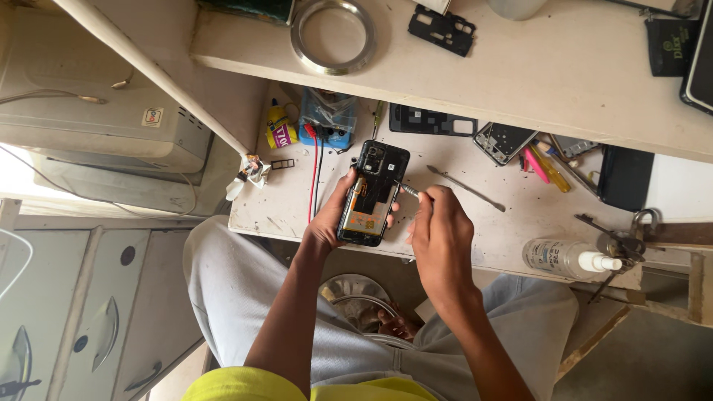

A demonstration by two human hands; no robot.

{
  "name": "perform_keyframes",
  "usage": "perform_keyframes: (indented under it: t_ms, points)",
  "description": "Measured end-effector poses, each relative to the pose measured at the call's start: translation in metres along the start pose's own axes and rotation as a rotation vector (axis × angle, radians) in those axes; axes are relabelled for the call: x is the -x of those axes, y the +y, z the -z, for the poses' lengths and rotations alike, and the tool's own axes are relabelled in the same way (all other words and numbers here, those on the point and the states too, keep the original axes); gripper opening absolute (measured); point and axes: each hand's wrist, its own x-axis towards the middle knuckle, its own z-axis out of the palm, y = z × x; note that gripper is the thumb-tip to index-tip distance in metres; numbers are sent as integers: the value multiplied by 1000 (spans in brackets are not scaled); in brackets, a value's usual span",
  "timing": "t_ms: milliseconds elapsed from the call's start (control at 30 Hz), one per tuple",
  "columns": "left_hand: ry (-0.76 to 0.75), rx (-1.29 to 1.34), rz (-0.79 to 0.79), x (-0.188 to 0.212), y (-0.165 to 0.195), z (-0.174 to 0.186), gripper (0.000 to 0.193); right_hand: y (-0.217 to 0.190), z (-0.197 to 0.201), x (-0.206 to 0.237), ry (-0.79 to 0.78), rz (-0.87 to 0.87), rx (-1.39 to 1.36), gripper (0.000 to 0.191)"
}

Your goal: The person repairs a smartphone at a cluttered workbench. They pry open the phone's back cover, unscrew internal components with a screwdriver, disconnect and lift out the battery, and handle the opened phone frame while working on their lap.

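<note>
Black rectangular smartphone with its back cover off point(373, 191): dark camera block at the far end, orange and tan internals showing at the near end, held above the near edge of the scuffed white desk point(475, 215). Left hand point(332, 219) grip closed on the phone, thumb along its left edge, fingertips curling round the right edge near the bottom. Right hand point(440, 232) grip pinched shut on a thin metal screwdriver point(408, 189), tip touching the phone's right side around mid-length. Both forearms come up from the lap, left wrist bent inward, right hand knuckles-up just beside the phone. On the desk: a slim metal spudger point(466, 188) lying right of the hands, a clear plastic spray bottle with white nozzle point(568, 258) on its side near the right edge, red wire point(313, 178) running from a blue box point(327, 119), a bare black phone frame point(432, 119) behind. A shiny metal ring point(333, 36) sits on the upper shelf point(564, 74).
</note>
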Motion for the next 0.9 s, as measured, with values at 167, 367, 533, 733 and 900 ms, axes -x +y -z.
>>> perform_keyframes:
  t_ms: [167,367,533,733,900]
  points:
    - [14,0,-5,-1,0,-1,77,4,10,-9,-65,123,85,6]
    - [60,-9,15,-1,1,0,77,-5,15,-12,-165,177,169,11]
    - [62,7,51,-2,2,2,79,-6,17,-20,-244,196,203,11]
    - [79,18,30,-1,2,-5,76,1,16,-28,-281,116,392,22]
    - [0,-8,27,1,3,-8,78,2,25,-35,-377,281,416,14]
